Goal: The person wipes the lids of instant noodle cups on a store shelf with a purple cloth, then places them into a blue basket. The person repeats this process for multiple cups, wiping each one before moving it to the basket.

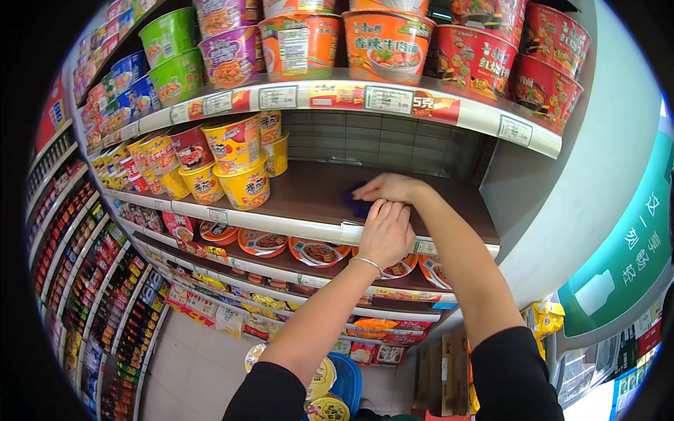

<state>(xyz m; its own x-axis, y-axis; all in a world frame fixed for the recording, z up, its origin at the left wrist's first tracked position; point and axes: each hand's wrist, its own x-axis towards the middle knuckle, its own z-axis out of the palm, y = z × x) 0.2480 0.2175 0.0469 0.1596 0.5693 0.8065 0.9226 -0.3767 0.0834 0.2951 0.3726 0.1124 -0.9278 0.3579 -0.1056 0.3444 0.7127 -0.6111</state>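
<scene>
A dark blue-purple cloth (356, 201) lies bunched on the brown shelf board (310, 184). My right hand (390, 188), slightly blurred, is on the cloth with its fingers pointing left. Just in front of it, my left hand (387, 231), a bangle at the wrist, lies over the white front edge (300, 227) of the same shelf. Its fingertips come close to the cloth and the right wrist; its thumb and palm side are hidden. To the left on this board stand stacked yellow instant noodle cups (243, 181).
Large noodle tubs (388, 47) line the shelf above, over a price-tag rail (337, 97). Orange-lidded bowls (317, 253) fill the shelf below. Near my feet are a blue plastic container (345, 376) with yellow-lidded cups and a cardboard box (445, 373). A pale side panel (553, 173) bounds the right.
</scene>
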